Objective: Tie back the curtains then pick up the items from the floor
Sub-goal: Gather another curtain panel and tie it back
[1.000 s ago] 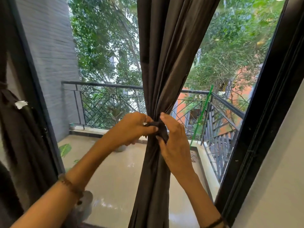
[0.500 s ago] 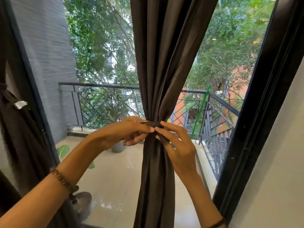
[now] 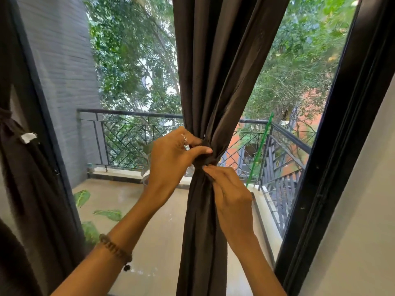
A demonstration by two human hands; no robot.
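1. We see the big dark curtain (image 3: pixel 215 71) hanging mid-window, bunched tight at its waist, level with the balcony railing (image 3: pixel 132 114) behind it. Below the bunch it drops straight to the bottom edge of the view.
2. A second curtain (image 3: pixel 23 178) at far left already looks gathered and cinched, a white tag (image 3: pixel 28 137) on it. We judge that one done.
3. Left hand (image 3: pixel 173 159) grips the bunch from the left, thumb pressed across the knot (image 3: pixel 206 155), other fingers curled behind the cloth; a ring shows on one finger, a bead bracelet (image 3: pixel 115 249) on the wrist.
4. Right hand (image 3: pixel 229 193) sits just under the knot, fingertips pinching the fabric below it.
5. Progress: the tie on the middle curtain looks nearly finished, we think a final tug is left. Floor pickup not started; no floor items in view, only leaves (image 3: pixel 82 197) on the balcony floor.
6. Versus half a second ago: the left hand has risen and rolled over the top of the knot, the right hand has dropped from level with the knot to beneath it, and the bunch looks tighter.
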